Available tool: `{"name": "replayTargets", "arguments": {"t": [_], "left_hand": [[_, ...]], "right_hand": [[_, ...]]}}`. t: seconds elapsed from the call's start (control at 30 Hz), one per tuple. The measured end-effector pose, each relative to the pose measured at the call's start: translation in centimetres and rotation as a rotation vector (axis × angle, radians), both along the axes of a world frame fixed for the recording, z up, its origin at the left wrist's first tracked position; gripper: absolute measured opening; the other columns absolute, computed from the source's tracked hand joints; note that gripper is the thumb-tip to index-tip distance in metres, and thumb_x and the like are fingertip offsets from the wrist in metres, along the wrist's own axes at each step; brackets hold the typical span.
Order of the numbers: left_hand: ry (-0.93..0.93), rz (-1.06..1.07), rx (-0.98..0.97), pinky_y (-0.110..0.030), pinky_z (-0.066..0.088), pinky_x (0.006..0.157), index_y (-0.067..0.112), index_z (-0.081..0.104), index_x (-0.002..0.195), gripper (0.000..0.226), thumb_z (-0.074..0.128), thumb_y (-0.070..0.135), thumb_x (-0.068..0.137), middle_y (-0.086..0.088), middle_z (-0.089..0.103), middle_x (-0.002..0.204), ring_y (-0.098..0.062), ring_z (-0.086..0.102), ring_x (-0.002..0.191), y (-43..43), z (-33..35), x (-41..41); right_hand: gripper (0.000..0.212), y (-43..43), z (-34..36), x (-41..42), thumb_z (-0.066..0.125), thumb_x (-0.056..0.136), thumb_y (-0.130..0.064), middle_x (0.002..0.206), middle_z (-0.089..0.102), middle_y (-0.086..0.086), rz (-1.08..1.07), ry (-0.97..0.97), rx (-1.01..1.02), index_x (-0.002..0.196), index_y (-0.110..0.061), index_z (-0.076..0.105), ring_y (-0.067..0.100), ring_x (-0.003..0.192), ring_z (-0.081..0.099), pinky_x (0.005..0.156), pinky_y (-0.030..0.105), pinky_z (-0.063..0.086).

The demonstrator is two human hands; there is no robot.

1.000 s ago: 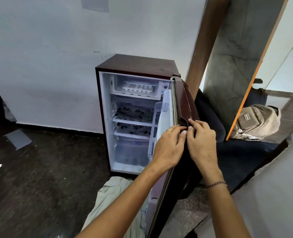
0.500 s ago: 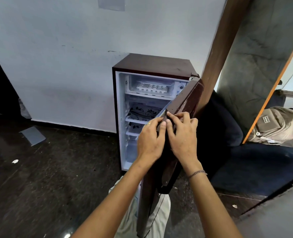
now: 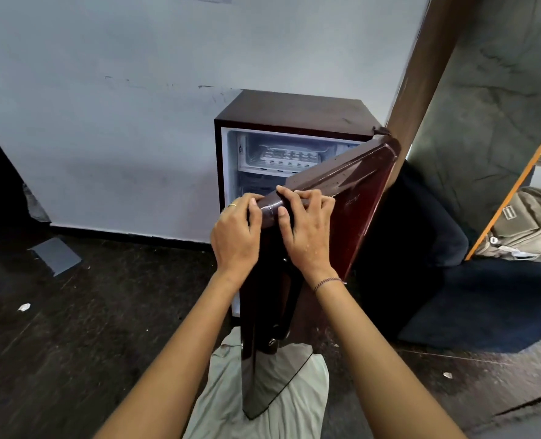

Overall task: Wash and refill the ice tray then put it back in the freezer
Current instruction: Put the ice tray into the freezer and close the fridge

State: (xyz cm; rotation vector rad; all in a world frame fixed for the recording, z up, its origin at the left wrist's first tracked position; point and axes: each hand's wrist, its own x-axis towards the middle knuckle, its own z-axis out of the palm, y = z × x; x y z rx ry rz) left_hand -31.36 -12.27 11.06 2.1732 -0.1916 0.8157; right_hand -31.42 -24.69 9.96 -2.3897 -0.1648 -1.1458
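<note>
Maroon door (image 3: 351, 213), left hand (image 3: 235, 237) and right hand (image 3: 307, 231) curled round its edge; a hard swing could trap them or slop the ice tray (image 3: 289, 155) at twelve o'clock.

Both arms are bare as far as they can be seen, with no sleeves showing. The left hand (image 3: 235, 239) wears a thin gold-coloured ring (image 3: 232, 205) on one finger. The wrist of the right hand (image 3: 305, 236) carries a slim reddish-purple bracelet (image 3: 327, 282), beaded or knotted, too fine to tell which. Low between the arms shows pale greenish-white cloth (image 3: 262, 403), perhaps the person's trousers; I can't be sure.
</note>
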Motion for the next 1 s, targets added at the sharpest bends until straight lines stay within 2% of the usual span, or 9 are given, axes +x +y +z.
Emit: {"name": "replayTargets", "arguments": {"t": [0.23,0.43,0.53,0.63,0.77,0.8,0.87,0.93,1.0], "left_hand": [[-0.016,0.084,-0.010,-0.022,0.036,0.072,0.018,0.055,0.119,0.031,0.036,0.033,0.099,0.000,0.064,0.112,-0.019,0.060,0.100,3.5,-0.7,6.5],[-0.031,0.003,-0.035,-0.033,0.042,0.100,0.018,0.024,0.145,0.061,0.038,0.047,0.093,-0.003,0.037,0.148,-0.018,0.040,0.132,5.2,-2.6,12.1],[-0.016,-0.011,-0.023,-0.028,0.030,0.112,0.017,0.011,0.150,0.072,0.043,0.049,0.093,-0.004,0.022,0.156,-0.015,0.024,0.142,5.7,-3.5,15.1],[0.002,-0.012,0.051,-0.024,0.018,0.114,0.023,0.001,0.150,0.081,0.053,0.043,0.091,-0.005,0.010,0.158,-0.011,0.010,0.145,6.1,-5.1,16.7],[0.026,0.084,-0.007,-0.027,0.031,0.105,0.016,0.017,0.147,0.077,0.053,0.047,0.086,-0.011,0.034,0.144,-0.019,0.033,0.129,6.7,-7.1,18.6],[0.059,0.063,-0.056,-0.027,0.037,0.101,0.013,0.023,0.143,0.076,0.053,0.050,0.084,-0.009,0.040,0.136,-0.018,0.040,0.122,6.8,-7.6,19.0],[0.179,-0.041,-0.181,-0.028,0.047,0.088,0.015,0.030,0.134,0.071,0.054,0.057,0.082,-0.003,0.048,0.120,-0.015,0.051,0.107,6.7,-8.5,19.6],[0.319,-0.138,-0.194,-0.029,0.049,0.085,0.015,0.037,0.126,0.069,0.049,0.066,0.081,-0.001,0.055,0.115,-0.015,0.056,0.104,6.7,-9.9,20.2],[0.395,-0.185,-0.119,-0.029,0.047,0.090,0.013,0.048,0.123,0.070,0.043,0.067,0.079,-0.003,0.058,0.112,-0.015,0.055,0.108,6.9,-11.4,21.2]], "right_hand": [[0.048,3.4,-1.7,7.0,0.039,0.096,-0.043,0.127,0.049,0.006,0.030,-0.032,-0.084,0.137,-0.018,0.048,0.022,0.106,0.035,0.097,0.031,0.034],[0.050,6.3,-4.2,11.4,0.049,0.094,-0.026,0.145,0.035,0.011,0.042,-0.092,-0.059,0.141,-0.010,0.040,0.023,0.123,0.036,0.108,0.031,0.028],[0.052,8.3,-6.6,13.0,0.050,0.092,-0.025,0.142,0.028,0.009,0.111,-0.029,0.199,0.140,-0.009,0.036,0.021,0.131,0.029,0.112,0.029,0.025],[0.054,9.7,-8.3,13.7,0.048,0.090,-0.045,0.131,0.033,-0.007,0.206,0.154,0.607,0.134,-0.016,0.038,0.004,0.121,0.035,0.101,0.011,0.030],[0.060,9.9,-9.9,16.1,0.044,0.083,-0.070,0.102,0.062,-0.006,0.391,0.424,0.790,0.119,-0.023,0.047,0.000,0.088,0.059,0.078,0.017,0.045],[0.060,10.0,-10.5,16.6,0.047,0.084,-0.067,0.106,0.063,-0.006,0.430,0.536,0.774,0.122,-0.021,0.047,0.000,0.093,0.059,0.081,0.017,0.046],[0.044,9.9,-11.7,17.6,0.058,0.091,-0.037,0.120,0.053,-0.019,0.510,0.729,0.701,0.129,-0.025,0.038,-0.010,0.110,0.051,0.093,0.011,0.040],[0.042,9.4,-12.6,19.1,0.058,0.092,-0.014,0.112,0.052,-0.024,0.524,0.785,0.658,0.127,-0.025,0.039,-0.019,0.101,0.051,0.089,0.014,0.041],[0.032,9.1,-13.1,20.9,0.056,0.093,-0.010,0.102,0.058,-0.016,0.521,0.865,0.647,0.122,-0.018,0.048,-0.017,0.087,0.055,0.083,0.019,0.043]]}}
